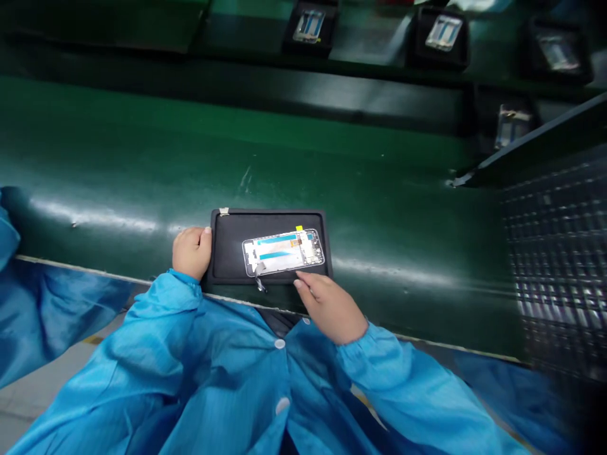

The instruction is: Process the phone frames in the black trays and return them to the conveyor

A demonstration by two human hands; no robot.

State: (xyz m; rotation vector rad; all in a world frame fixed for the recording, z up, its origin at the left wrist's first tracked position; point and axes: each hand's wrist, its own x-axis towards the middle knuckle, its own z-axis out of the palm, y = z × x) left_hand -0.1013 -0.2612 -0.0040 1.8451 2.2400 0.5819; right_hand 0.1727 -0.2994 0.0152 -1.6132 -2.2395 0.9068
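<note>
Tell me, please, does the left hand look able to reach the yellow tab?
Probably yes: the left hand is at the left end of the tray, and the way over the tray to the yellow tab looks free.

Matte black rectangular trays (226, 248) I can see: five | flat, silver-rimmed phone frames (444, 33): five, one per tray | on the nearest frame (290, 259), long blue strips (277, 239): two; bright yellow square tabs (299, 228): one | round white buttons (279, 344) on the shiny blue fabric smock (237, 373): three

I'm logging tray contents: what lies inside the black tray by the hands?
One opened phone frame, with blue strips and a yellow tab, lies in the tray. Whatever is beneath it is covered.
</note>
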